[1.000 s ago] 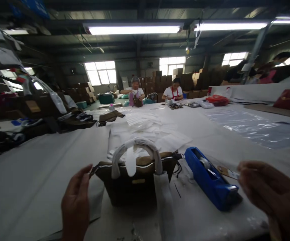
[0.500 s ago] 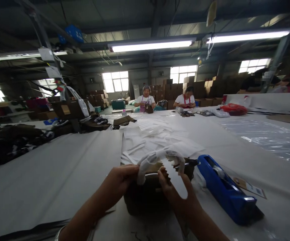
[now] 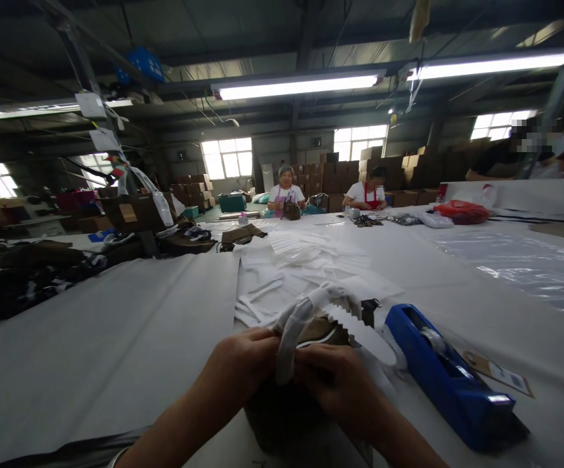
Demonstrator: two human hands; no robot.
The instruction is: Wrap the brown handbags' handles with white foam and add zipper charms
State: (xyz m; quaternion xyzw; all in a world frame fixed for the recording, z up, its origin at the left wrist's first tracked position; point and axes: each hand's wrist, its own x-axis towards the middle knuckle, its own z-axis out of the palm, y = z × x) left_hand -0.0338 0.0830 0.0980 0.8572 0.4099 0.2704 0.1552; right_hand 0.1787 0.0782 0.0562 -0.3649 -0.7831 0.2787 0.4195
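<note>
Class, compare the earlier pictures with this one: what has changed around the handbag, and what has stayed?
Both hands came together: the right hand moved left from beside the tape dispenser to join the left hand on the paper-wrapped handle of the handbag, now pressed lower. The tape dispenser and paper sheets stayed put.

A dark brown, perhaps olive, fabric handbag (image 3: 286, 416) with a silver zip and white paper-wrapped handle (image 3: 306, 309); a glossy blue plastic tape dispenser (image 3: 450, 380); a pale grey tabletop (image 3: 116, 338).
</note>
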